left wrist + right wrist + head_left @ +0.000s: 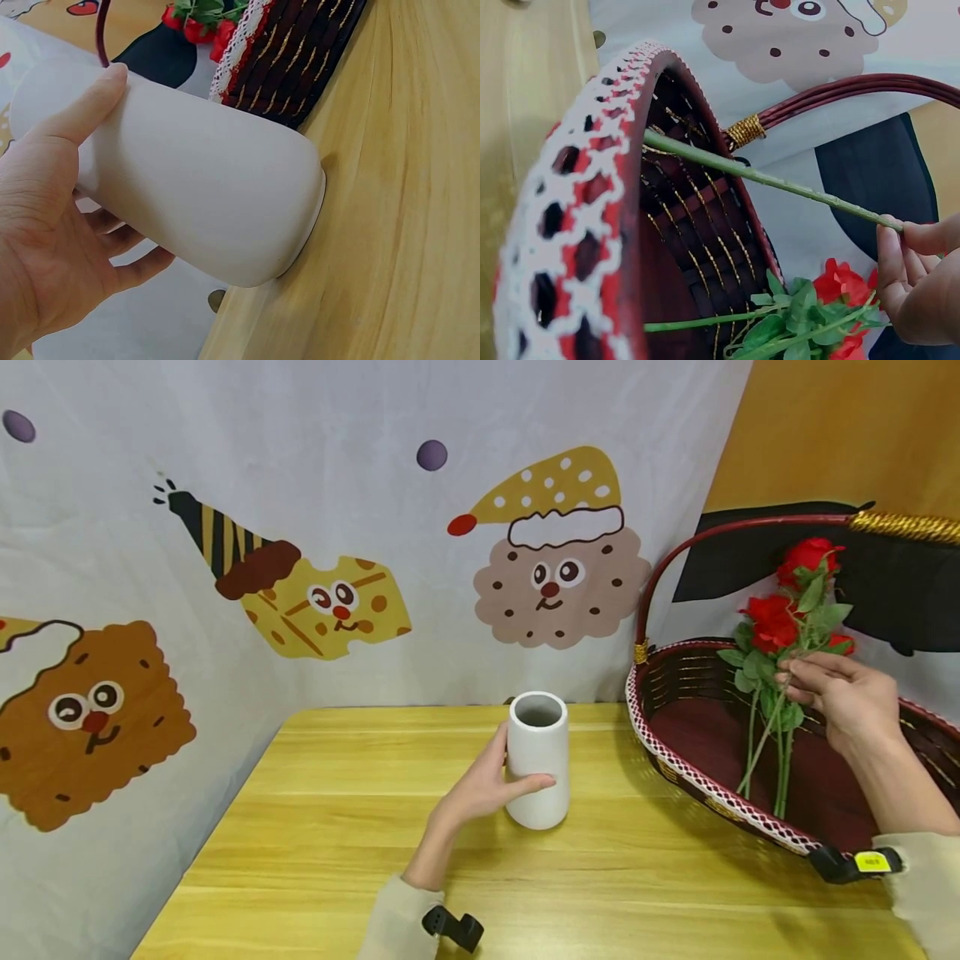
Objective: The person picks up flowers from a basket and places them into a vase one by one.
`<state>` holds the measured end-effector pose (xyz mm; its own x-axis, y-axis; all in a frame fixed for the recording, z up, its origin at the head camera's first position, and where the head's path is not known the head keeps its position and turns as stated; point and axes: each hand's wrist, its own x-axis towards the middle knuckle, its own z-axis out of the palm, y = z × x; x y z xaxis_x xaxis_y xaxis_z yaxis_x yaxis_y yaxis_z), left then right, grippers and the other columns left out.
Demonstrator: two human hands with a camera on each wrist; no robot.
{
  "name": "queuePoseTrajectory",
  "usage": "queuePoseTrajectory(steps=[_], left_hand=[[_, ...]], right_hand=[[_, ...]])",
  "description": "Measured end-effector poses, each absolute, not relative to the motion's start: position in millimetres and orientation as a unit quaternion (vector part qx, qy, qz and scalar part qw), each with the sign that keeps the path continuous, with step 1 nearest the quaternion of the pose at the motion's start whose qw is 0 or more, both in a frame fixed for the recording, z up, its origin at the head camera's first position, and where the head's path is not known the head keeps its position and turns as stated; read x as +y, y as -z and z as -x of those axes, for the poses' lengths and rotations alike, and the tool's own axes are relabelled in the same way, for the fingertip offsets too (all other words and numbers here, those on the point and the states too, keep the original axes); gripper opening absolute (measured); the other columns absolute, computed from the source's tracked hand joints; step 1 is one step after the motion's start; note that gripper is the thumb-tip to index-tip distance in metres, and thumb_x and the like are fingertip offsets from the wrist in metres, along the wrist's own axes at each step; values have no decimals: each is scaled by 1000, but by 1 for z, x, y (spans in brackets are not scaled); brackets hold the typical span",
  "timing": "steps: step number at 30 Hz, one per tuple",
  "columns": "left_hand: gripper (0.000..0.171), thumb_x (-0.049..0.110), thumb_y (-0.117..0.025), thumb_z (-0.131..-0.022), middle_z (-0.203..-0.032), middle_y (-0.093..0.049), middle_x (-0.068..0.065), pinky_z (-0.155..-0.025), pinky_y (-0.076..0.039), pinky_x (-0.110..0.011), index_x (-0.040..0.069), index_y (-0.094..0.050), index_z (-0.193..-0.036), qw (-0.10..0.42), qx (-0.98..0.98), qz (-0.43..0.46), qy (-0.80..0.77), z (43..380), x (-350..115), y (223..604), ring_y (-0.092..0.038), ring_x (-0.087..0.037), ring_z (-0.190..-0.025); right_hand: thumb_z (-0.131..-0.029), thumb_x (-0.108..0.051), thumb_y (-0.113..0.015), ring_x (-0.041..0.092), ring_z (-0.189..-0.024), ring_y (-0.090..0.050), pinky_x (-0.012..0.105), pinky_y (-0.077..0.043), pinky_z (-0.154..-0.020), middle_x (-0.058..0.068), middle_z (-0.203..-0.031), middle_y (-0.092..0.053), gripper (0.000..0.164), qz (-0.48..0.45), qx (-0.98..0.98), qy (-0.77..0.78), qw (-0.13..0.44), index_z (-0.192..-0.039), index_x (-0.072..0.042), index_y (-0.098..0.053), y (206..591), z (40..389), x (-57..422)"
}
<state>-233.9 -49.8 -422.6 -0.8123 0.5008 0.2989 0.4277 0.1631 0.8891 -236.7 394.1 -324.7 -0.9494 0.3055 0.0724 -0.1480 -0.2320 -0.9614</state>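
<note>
My left hand (480, 787) grips a white cylindrical vase (538, 743), with the thumb across its front and the fingers around the far side. Upright on the wooden table, the vase shows an open top. Over the basket, my right hand (858, 695) pinches the green stem (780, 182) of a rose between thumb and fingers. Red roses (772, 623) with green leaves cluster just left of that hand, their stems running down into the basket. In the right wrist view, the pinched stem's lower end reaches the basket rim.
A dark woven basket (647, 727) with white-and-red lace trim and a tall handle (750, 523) stands on the right of the table (360, 793). Behind the table hangs a cloth (360, 460) printed with cartoon biscuits.
</note>
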Motion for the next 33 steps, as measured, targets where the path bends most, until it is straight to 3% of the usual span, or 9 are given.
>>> queuePoseTrajectory(steps=[5,17,33], left_hand=[[84,28,-82,-88,-138,-51,9,-106,-42,-43,31,-30,-153,34,760,-305,-572,233,-50,422,-53,-12,-124],[83,26,-81,-89,-138,-50,9,-108,-40,-44,33,-29,-153,32,754,-312,-577,234,-50,423,-53,-13,-124],[82,26,-81,-89,-138,-51,8,-109,-40,-44,32,-29,-153,33,752,-313,-579,233,-49,423,-53,-13,-124]], right_hand=[[-90,-3,-74,11,-71,-73,22,-58,-61,0,-84,-75,10,62,-572,-797,184,-97,-10,-72,327,238,392],[-89,5,-72,16,-74,-74,24,-59,-63,6,-87,-75,14,27,-517,-835,185,-99,-4,-73,319,232,384],[-95,12,-60,24,-81,-76,32,-60,-67,13,-94,-76,19,-27,-474,-872,119,-104,4,-75,316,220,362]])
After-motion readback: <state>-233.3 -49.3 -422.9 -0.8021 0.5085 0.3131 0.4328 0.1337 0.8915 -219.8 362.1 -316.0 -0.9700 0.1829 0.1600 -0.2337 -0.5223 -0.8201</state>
